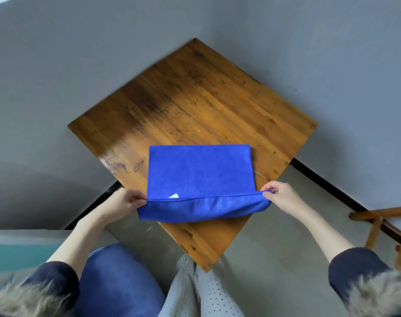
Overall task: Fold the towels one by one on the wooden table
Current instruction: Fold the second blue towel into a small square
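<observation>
the wooden table [195,99] is filling the middle of the view, turned so one corner is pointing toward the person and another toward the grey wall. on its near half a blue towel [199,172] is lying mostly flat, its far edge straight and square on the boards, while its near portion is hanging in a shallow fold just above the table's near corner. a small white tag [174,196] is showing near the lifted hem, toward the left. the left hand [124,202] is pinching the towel's near left corner between thumb and fingers, and the right hand [280,196] is pinching the near right corner the same way, so both are grasping cloth and neither is free. the hem between them is running fairly taut and level. judging from this, the step in hand is carrying the near edge over toward the far edge to halve the towel. to do it well, both corners are best travelling together at the same height, keeping that hem stretched so no slack is bunching in the middle, and landing each corner right on its far partner before letting go. the right side is looking slightly wider than the flat part, so it may be needing a little drawing in.
</observation>
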Demonstrator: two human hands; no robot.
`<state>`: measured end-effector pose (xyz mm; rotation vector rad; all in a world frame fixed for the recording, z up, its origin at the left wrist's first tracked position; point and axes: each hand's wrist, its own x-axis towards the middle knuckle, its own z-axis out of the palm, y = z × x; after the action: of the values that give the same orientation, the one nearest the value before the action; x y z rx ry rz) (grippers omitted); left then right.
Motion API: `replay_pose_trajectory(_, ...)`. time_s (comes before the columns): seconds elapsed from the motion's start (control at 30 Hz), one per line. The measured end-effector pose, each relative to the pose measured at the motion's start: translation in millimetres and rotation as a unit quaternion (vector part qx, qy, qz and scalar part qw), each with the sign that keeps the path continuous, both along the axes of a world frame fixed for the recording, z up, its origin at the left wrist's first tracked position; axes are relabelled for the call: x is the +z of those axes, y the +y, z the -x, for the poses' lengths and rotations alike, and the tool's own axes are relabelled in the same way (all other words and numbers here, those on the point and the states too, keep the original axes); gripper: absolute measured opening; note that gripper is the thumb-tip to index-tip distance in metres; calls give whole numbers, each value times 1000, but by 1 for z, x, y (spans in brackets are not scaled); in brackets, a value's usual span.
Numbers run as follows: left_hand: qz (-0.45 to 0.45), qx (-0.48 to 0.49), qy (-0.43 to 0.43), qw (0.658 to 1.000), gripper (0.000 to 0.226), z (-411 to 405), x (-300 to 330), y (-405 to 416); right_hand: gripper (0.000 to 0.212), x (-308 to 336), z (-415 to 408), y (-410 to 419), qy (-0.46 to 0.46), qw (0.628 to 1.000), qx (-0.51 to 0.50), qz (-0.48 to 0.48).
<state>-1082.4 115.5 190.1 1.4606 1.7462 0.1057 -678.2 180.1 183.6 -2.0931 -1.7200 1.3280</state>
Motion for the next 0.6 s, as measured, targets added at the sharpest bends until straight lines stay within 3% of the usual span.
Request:
replay_pose_trajectory(0.13, -32, 67, -42, 996, 10, 3, 4, 34, 14, -9, 6, 32, 101, 990, -95, -20)
replay_pose_trajectory(0.27, -32, 101, -55, 993, 12, 8, -5, 68, 11, -25, 12, 65, 158, 980, -123, -10)
replay_pose_trajectory(0.6, -49, 111, -30, 992, 8, 19, -41, 132, 11, -61, 22, 133, 182, 971, -152, -22)
